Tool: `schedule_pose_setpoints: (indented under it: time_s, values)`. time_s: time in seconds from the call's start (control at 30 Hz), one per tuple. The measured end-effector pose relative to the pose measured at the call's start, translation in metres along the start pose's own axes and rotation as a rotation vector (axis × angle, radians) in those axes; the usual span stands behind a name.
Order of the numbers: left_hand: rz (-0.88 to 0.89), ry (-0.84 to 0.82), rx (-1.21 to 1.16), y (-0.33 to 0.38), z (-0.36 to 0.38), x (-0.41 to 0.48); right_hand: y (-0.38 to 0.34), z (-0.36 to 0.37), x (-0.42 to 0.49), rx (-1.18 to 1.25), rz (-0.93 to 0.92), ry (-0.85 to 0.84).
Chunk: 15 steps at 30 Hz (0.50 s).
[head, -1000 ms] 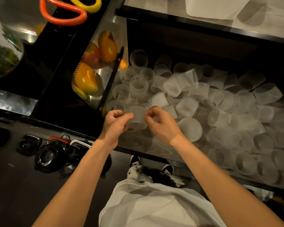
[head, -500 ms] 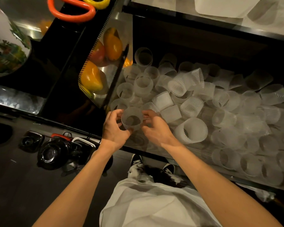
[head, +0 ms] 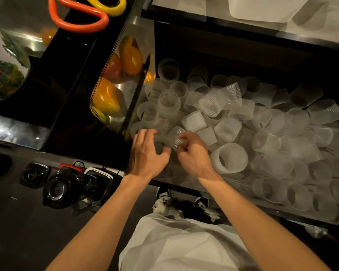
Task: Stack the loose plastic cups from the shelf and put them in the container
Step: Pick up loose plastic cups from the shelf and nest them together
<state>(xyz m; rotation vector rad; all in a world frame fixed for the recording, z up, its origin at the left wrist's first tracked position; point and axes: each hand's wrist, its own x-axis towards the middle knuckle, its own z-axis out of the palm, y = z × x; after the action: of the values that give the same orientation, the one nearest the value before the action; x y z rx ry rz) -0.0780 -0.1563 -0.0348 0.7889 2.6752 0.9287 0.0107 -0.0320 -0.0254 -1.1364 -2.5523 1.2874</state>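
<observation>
Several loose translucent ribbed plastic cups (head: 227, 129) lie heaped across the dark shelf (head: 184, 178), some upright, some on their sides. My left hand (head: 147, 153) curls its fingers round one cup (head: 160, 142) at the shelf's front left. My right hand (head: 194, 151) pinches a second ribbed cup (head: 175, 138) and holds it against the first cup. A white container (head: 262, 8) sits on the surface above the shelf, at the top right.
A perforated metal bin (head: 114, 90) with yellow and red fruit stands left of the cups. Orange and yellow loops (head: 80, 18) lie at top left. Black appliances (head: 63, 188) sit on the floor at the left. A larger cup (head: 230, 158) lies just right of my right hand.
Both hands moved slightly forward over the shelf. The left hand's grip shifted over the cup's top, and the right hand now pinches a second ribbed cup against it.
</observation>
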Motion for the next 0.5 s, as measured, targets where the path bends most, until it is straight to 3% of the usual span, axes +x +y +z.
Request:
schedule_pose_setpoints:
  time_s: [0.1,0.27,0.5]
  values:
    - [0.085,-0.105,0.175,0.015,0.003,0.009,0.003,-0.008,0.005,-0.025,0.045,0.002]
    - [0.150,-0.266,0.400,0.025,0.018,0.009,0.001,-0.018,0.015,-0.254,0.153,-0.247]
    - [0.057,-0.295,0.361,0.020,0.031,0.014,0.002,-0.019,0.012,-0.106,0.200,-0.230]
